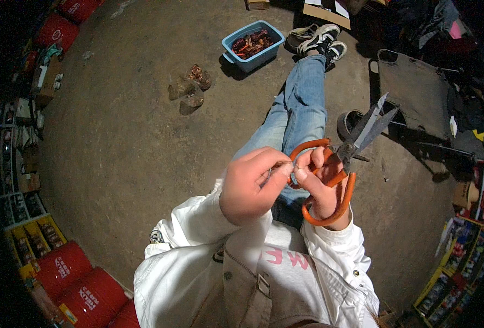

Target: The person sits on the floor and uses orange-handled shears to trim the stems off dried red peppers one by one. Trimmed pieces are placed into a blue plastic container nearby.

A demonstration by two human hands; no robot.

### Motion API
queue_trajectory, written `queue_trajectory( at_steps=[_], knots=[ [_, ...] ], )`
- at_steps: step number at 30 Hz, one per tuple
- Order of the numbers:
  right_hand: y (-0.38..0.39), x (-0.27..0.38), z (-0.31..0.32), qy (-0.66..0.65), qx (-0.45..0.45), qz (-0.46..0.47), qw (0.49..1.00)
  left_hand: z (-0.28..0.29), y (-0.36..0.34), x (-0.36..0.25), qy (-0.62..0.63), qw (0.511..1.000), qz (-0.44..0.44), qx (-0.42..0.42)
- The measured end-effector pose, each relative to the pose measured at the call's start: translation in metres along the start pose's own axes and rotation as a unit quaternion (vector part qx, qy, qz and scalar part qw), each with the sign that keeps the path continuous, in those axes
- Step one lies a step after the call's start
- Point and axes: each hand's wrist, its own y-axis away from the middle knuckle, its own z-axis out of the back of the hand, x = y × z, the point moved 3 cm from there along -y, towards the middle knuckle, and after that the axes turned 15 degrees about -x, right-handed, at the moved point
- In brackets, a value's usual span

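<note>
My left hand (253, 186) is closed in a pinch, thumb against forefinger, on something thin and small that I cannot make out. Right beside it, almost touching, my right hand (323, 188) is curled with the big scissors (349, 148) in it. Their orange handles loop around the hand, and the dark blades stand apart, pointing up and to the right. Thumb and forefinger of this hand also come together at the small thing between the hands. Both hands are above my lap, over the blue jeans (305, 93) of my outstretched legs.
A blue plastic basin (257, 62) with reddish-brown scraps stands near my shoes (321, 41). Clear bags (183, 87) of copper-coloured bits lie left of it. A dark folding chair (414, 90) and a dark round container (349, 121) are at right; red drums (62, 271) line the lower left.
</note>
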Motion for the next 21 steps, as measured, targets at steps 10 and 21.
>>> queue_trajectory(
  at_steps=[10,21],
  knots=[
    [0.006,0.001,0.001,0.258,-0.043,0.254,0.931,0.008,0.003,0.008,0.037,0.992,0.003,-0.124],
    [0.019,0.003,-0.016,0.450,-0.044,0.338,0.825,0.013,0.004,0.009,0.006,0.976,-0.107,-0.192]
  ],
)
